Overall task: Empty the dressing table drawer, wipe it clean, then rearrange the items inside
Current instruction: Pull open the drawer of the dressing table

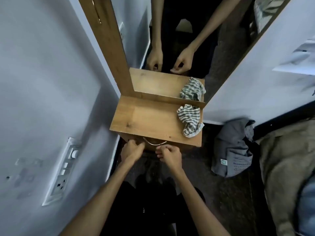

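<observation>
The wooden dressing table (150, 120) stands against a tall mirror (170, 40). Its drawer front (153, 147) sits in shadow under the top's front edge, with a curved metal handle (155, 143). The drawer looks closed and its contents are hidden. My left hand (133, 149) reaches the left end of the handle, fingers curled around it. My right hand (168, 155) hovers just below the handle's right end, fingers curled, holding nothing. A striped grey-and-white cloth (189, 119) lies crumpled on the right side of the table top.
A white wall with a switch and socket panel (63, 169) is close on the left. A grey bag (233, 147) lies on the dark floor at the right, beside a bed with a tan cover (286, 167). My legs stand right before the table.
</observation>
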Tool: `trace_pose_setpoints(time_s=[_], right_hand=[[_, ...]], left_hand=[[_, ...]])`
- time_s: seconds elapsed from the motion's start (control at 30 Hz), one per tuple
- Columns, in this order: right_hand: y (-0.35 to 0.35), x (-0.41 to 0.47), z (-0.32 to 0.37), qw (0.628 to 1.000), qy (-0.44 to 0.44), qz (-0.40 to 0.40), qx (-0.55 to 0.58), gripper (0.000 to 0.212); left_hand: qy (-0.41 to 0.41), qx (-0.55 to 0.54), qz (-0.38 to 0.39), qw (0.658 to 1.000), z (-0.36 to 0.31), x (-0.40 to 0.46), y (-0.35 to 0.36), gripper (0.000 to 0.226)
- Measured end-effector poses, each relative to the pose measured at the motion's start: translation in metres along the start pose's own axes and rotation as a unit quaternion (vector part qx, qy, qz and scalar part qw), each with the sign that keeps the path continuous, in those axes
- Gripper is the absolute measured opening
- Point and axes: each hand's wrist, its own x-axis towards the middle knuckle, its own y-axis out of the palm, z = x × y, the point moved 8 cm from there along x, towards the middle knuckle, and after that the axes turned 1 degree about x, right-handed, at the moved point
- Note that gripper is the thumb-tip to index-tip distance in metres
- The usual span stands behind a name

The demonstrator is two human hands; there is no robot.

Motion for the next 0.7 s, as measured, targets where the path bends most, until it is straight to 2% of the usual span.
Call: trace_pose_setpoints(time_s=[0.07, 0.17, 0.3, 0.43, 0.7], right_hand=[[0.009, 0.017, -0.02, 1.0, 0.017, -0.015, -0.002, 0.024], [0.02, 0.039, -0.044, 0.998, 0.044, -0.036, 0.015, 0.033], [0.024, 0.066, -0.061, 0.996, 0.039, -0.068, 0.035, 0.062], [0.023, 0.083, -0.062, 0.994, 0.026, -0.095, 0.05, 0.087], [0.027, 0.07, -0.058, 0.993, 0.014, -0.109, 0.045, 0.068]], left_hand=[[0.022, 0.039, -0.025, 0.999, 0.002, 0.007, 0.011, 0.044], [0.018, 0.012, -0.027, 0.999, 0.009, 0.02, 0.035, 0.042], [0.033, -0.056, -0.044, 0.997, 0.012, 0.039, 0.057, 0.044], [0.052, -0.054, -0.066, 0.995, 0.005, 0.044, 0.068, 0.045], [0.038, -0.003, -0.063, 0.997, 0.006, 0.033, 0.07, 0.053]])
